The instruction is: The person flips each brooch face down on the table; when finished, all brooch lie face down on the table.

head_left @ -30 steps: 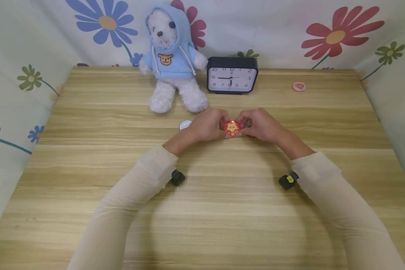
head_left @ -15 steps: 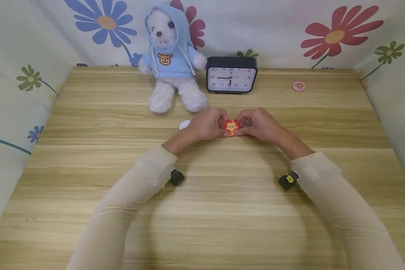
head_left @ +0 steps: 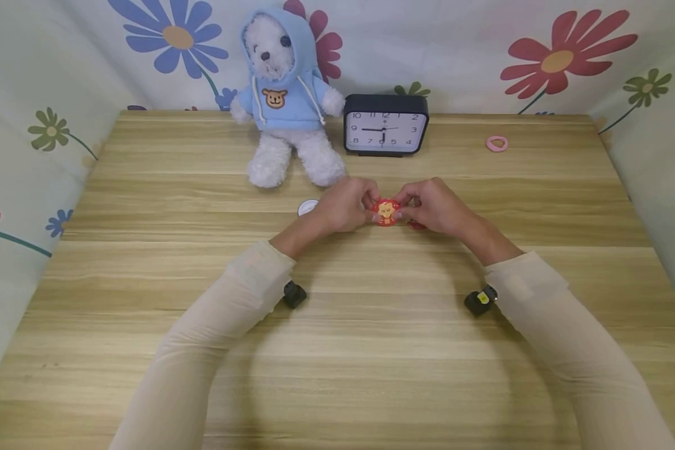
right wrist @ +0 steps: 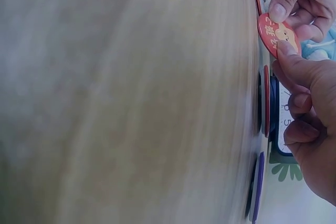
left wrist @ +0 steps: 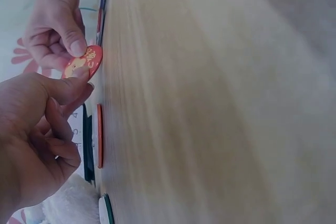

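Observation:
A round red badge [head_left: 386, 212] with a gold cartoon figure is held between both hands, tilted just over the table. My left hand [head_left: 345, 205] pinches its left edge between thumb and fingers. My right hand [head_left: 434, 205] pinches the opposite edge, its thumb on the printed face in the right wrist view. Beneath the right fingers a second red disc [head_left: 416, 224] shows only in part. A white disc [head_left: 307, 207] lies beside the left wrist, partly covered by it. In the left wrist view, a red-edged disc [left wrist: 100, 136] appears edge-on beyond my left fingers.
A plush dog [head_left: 289, 100] in a blue hoodie sits at the back of the wooden table [head_left: 371, 375]. Next to it stands a black alarm clock [head_left: 385, 128]. A pink ring [head_left: 497, 144] lies at the back right. Flower-printed cloth [head_left: 455, 50] surrounds the table.
The badge has tilted slightly in my fingers, its face looking flatter from above. More of the red disc beneath my right hand shows. Both hands have stayed almost in place.

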`<control>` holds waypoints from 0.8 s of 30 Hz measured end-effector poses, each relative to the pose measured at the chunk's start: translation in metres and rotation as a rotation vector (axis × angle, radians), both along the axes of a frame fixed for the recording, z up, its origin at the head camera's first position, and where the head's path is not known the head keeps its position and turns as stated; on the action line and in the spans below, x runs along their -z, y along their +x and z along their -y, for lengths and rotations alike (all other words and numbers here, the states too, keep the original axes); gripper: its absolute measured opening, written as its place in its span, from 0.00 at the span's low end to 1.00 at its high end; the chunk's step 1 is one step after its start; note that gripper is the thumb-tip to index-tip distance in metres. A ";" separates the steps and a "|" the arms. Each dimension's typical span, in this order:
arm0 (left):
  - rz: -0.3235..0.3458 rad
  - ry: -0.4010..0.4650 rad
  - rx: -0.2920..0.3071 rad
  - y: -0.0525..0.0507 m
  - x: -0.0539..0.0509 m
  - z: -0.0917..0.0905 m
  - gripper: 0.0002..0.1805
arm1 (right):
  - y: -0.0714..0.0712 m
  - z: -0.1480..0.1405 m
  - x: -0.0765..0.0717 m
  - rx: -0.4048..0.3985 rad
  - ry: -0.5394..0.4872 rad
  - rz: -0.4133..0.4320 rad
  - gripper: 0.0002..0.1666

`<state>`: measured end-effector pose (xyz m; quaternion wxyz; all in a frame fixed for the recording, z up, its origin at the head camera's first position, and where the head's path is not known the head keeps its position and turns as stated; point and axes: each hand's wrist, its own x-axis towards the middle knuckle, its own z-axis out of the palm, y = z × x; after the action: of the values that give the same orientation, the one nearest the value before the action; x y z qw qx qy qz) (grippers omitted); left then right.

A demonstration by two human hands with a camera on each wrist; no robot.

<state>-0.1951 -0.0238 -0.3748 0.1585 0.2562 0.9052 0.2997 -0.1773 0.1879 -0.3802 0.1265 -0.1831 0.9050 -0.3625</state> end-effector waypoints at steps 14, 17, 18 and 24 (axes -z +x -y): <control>-0.008 0.064 -0.029 -0.002 -0.001 0.001 0.08 | -0.001 -0.003 -0.001 -0.033 0.030 -0.037 0.07; -0.020 0.061 -0.031 -0.002 -0.001 0.001 0.06 | -0.002 -0.004 -0.001 -0.057 0.046 -0.069 0.06; -0.022 0.058 -0.032 -0.003 0.000 0.001 0.06 | -0.002 -0.004 -0.001 -0.064 0.050 -0.076 0.06; -0.023 0.050 -0.033 -0.003 0.001 0.000 0.03 | -0.002 -0.003 -0.001 -0.070 0.089 -0.094 0.05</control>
<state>-0.1979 -0.0236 -0.3754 0.1364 0.2484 0.9034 0.3219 -0.1798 0.1913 -0.3794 0.1043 -0.2257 0.9183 -0.3081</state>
